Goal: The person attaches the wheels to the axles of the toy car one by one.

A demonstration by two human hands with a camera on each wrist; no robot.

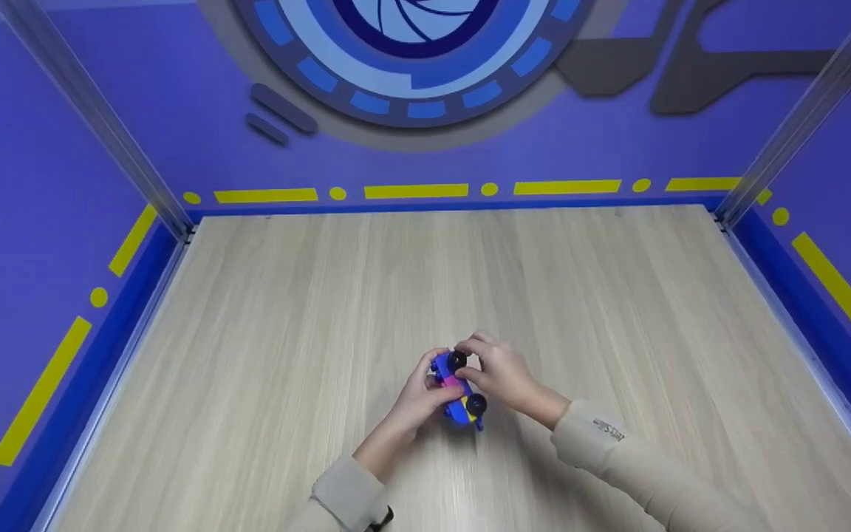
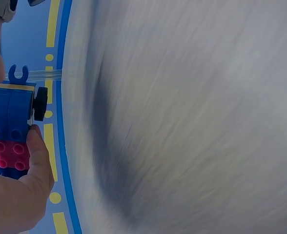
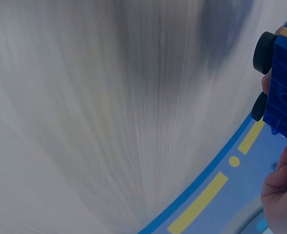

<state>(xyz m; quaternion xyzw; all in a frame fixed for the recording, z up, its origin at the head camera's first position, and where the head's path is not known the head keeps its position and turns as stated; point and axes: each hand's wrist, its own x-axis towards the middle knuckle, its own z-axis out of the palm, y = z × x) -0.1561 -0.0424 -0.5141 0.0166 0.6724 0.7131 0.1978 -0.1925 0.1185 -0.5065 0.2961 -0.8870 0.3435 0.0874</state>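
A toy car built of blocks, blue with black wheels, is held up over the table. My left hand grips its body, the thumb lying across the near side. At the car's far end, my right hand pinches a black wheel between thumb and fingers. The left wrist view shows a pink studded brick in the middle of the car and a blue hook at one end. In the right wrist view the blue underside faces the camera, and this view's edge cuts off part of the car.
A wood-grain table lies beneath both hands. Purple-blue panels with yellow dashes stand along its back and sides, joined by clear corner posts.
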